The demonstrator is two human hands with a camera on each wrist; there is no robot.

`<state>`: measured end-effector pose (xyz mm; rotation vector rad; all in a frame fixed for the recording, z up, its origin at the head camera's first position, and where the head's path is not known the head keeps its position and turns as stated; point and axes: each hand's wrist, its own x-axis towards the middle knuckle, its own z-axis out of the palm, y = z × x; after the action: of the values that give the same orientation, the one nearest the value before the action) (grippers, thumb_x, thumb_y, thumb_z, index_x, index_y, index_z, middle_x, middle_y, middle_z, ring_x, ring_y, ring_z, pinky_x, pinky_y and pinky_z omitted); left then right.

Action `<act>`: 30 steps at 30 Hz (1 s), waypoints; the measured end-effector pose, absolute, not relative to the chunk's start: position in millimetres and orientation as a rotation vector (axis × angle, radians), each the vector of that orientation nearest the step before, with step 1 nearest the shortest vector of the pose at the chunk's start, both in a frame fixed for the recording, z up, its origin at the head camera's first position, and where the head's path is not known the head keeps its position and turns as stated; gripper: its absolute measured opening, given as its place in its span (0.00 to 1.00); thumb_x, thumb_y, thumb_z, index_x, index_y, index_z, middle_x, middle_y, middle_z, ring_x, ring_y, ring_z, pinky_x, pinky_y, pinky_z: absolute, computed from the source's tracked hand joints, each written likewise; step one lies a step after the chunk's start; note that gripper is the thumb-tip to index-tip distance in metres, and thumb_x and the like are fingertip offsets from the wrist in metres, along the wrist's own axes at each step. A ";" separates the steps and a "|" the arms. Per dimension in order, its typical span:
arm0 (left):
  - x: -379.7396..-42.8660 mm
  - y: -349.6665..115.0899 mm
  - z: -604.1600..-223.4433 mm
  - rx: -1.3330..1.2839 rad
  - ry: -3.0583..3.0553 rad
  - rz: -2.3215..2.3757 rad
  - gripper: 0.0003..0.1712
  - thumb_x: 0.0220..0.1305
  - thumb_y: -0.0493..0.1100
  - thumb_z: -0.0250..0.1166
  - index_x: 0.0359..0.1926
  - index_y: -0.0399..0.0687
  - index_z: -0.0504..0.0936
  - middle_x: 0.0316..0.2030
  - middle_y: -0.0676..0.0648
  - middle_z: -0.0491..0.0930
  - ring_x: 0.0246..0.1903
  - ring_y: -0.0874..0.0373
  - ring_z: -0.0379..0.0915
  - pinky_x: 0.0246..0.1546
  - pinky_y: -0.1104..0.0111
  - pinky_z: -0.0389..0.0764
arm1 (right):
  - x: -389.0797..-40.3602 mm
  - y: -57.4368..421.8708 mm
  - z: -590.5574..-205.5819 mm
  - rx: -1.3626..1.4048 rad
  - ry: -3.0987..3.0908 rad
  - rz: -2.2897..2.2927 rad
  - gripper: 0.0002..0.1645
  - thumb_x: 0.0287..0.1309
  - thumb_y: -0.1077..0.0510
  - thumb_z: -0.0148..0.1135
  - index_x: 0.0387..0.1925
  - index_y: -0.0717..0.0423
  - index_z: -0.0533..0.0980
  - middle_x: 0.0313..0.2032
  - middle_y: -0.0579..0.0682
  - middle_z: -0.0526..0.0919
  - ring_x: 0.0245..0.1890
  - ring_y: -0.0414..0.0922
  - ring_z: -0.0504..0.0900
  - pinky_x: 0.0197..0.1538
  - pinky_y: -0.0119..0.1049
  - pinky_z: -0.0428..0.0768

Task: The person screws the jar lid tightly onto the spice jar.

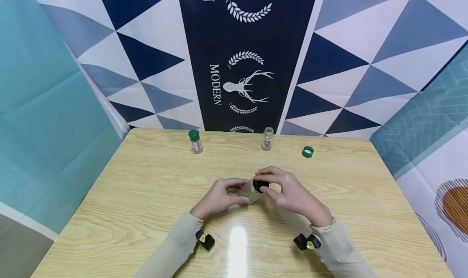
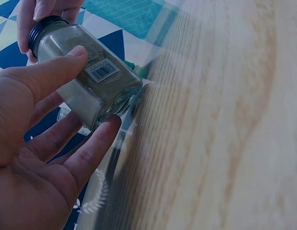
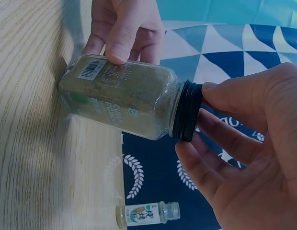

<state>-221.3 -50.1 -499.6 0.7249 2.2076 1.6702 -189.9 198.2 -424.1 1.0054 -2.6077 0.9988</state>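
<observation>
A square-sided glass spice jar [image 3: 119,96] filled with brownish powder leans tilted over the table. White lettering and a barcode label show on its side. My left hand [image 1: 219,195] grips the jar's body, thumb on one face and fingers around the opposite side and near the base. On the black ridged lid [image 3: 188,111], which sits on the jar's neck, my right hand [image 1: 289,188] has its thumb and fingertips pinched at the rim. From the head view both hands partly cover the jar.
Toward the back of the wooden table [image 1: 146,213] a small green-capped bottle [image 1: 196,143] stands at the left. A lidless glass bottle [image 1: 267,140] stands right of it, and a loose green cap [image 1: 308,151] lies farther right. Patterned cloth [image 1: 248,67] hangs behind.
</observation>
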 end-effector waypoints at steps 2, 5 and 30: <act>-221.4 -50.1 -499.4 0.725 2.210 1.667 0.30 0.60 0.43 0.78 0.64 0.51 0.82 0.61 0.49 0.82 0.60 0.54 0.78 0.57 0.67 0.84 | -189.9 198.0 -424.0 0.992 -2.612 1.002 0.17 0.63 0.65 0.70 0.54 0.56 0.85 0.54 0.51 0.85 0.55 0.50 0.85 0.55 0.49 0.85; -221.5 -50.5 -499.2 0.726 2.222 1.658 0.31 0.60 0.44 0.78 0.64 0.51 0.82 0.61 0.50 0.82 0.60 0.54 0.78 0.57 0.68 0.84 | -190.0 197.8 -424.0 0.969 -2.619 1.025 0.16 0.64 0.63 0.70 0.53 0.56 0.85 0.54 0.51 0.85 0.52 0.48 0.86 0.51 0.48 0.87; -221.8 -50.6 -500.4 0.754 2.250 1.639 0.30 0.60 0.45 0.78 0.64 0.52 0.82 0.61 0.51 0.83 0.59 0.54 0.79 0.58 0.68 0.83 | -189.2 202.4 -418.5 0.856 -2.698 1.120 0.22 0.67 0.56 0.69 0.60 0.56 0.80 0.59 0.54 0.83 0.58 0.52 0.83 0.52 0.43 0.88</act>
<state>-221.8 -50.6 -500.4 0.7541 2.2502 1.6394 -189.2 202.4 -418.5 0.8562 -2.6982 1.1196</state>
